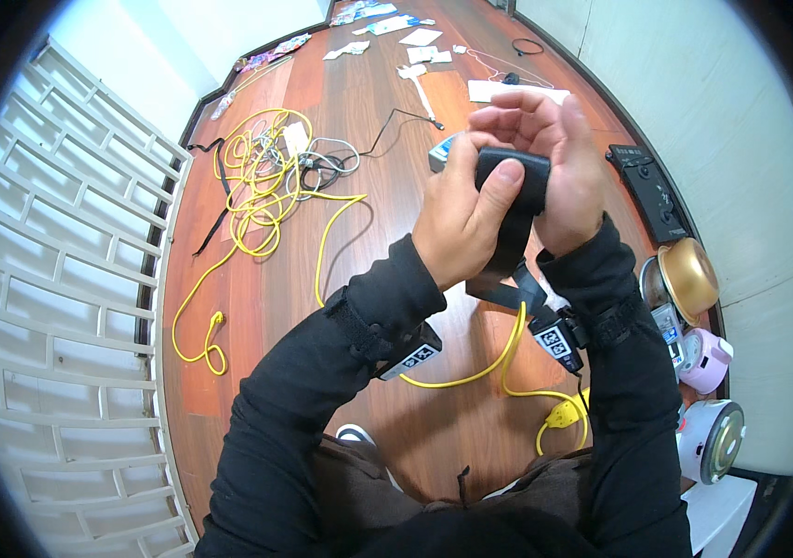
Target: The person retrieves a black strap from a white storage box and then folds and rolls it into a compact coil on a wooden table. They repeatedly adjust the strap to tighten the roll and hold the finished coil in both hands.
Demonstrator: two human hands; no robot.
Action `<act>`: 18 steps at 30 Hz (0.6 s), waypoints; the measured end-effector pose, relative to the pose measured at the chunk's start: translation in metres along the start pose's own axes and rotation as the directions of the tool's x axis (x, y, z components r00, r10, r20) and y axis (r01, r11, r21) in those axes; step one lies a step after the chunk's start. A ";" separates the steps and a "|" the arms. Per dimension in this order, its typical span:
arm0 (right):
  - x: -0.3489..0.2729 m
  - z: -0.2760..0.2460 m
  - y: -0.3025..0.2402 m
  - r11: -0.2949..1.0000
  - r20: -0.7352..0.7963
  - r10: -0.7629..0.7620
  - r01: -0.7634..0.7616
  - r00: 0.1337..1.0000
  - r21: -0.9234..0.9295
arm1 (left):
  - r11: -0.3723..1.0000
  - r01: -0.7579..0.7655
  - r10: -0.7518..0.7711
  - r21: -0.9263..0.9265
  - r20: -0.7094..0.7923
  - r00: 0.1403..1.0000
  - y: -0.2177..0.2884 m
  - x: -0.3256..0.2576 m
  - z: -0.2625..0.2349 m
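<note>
- Head view: left hand (457, 223) and right hand (559, 172) are both clenching a rolled black webbing strap (513, 177), held up at chest height above the red-brown wooden floor (266, 279).
- Left thumb is pressing the roll's front; right palm is cupping its far side. Both grips are grasping the strap.
- Loose tail of the strap is hanging down between the wrists.
- Step in hand, my read: winding the strap into a tight coil.
- Next move likely calls for feeding the tail up while keeping thumb pressure so the roll isn't loosening.
- Tangled yellow cable (262, 177) is lying on the floor, well apart; gold metal bowl (689, 274) to the right.
</note>
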State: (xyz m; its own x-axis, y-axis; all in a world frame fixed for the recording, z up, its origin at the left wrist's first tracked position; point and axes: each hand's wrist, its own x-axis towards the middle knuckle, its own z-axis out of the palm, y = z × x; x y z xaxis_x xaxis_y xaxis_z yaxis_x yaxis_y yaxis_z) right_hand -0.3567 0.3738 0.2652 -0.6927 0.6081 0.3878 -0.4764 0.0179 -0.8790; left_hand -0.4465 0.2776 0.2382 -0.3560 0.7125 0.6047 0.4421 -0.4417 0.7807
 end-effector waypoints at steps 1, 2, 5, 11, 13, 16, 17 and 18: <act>0.000 -0.003 0.000 1.000 -0.025 -0.021 0.020 0.999 -0.023 | 0.999 -0.027 0.028 0.023 -0.031 0.999 0.000 0.004 -0.001; -0.001 -0.006 0.000 0.998 -0.049 -0.044 0.042 0.998 -0.048 | 1.000 0.001 -0.001 -0.005 -0.049 0.999 0.002 0.006 -0.003; -0.004 -0.006 0.004 0.984 -0.089 -0.079 0.063 0.993 -0.169 | 0.999 0.018 -0.021 -0.036 -0.085 0.996 0.005 0.012 -0.013; -0.009 0.003 0.025 0.847 0.040 -0.249 0.238 0.968 -0.475 | 0.997 -0.022 0.027 0.078 -0.069 0.997 0.006 0.003 -0.012; -0.007 0.007 0.030 0.880 0.011 -0.206 0.190 0.978 -0.436 | 0.999 0.050 -0.049 0.014 -0.070 0.996 0.005 -0.001 -0.009; -0.006 0.009 0.028 0.881 0.014 -0.208 0.194 0.978 -0.432 | 0.994 -0.009 0.016 0.110 -0.060 0.998 0.005 0.000 -0.014; -0.005 0.011 0.026 0.871 -0.006 -0.158 0.137 0.987 -0.471 | 0.987 -0.040 0.049 0.155 -0.054 0.997 0.005 0.002 -0.017; -0.008 0.009 0.020 0.937 0.015 -0.062 0.063 0.998 -0.344 | 0.989 -0.036 0.038 0.145 -0.010 0.999 0.006 0.003 -0.021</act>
State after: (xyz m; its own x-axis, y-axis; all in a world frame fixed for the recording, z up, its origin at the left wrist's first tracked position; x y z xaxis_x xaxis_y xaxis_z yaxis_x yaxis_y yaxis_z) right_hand -0.3655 0.3623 0.2465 -0.6701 0.5939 0.4453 -0.3037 0.3280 -0.8945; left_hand -0.4620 0.2655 0.2476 -0.3471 0.6898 0.6354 0.5690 -0.3836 0.7273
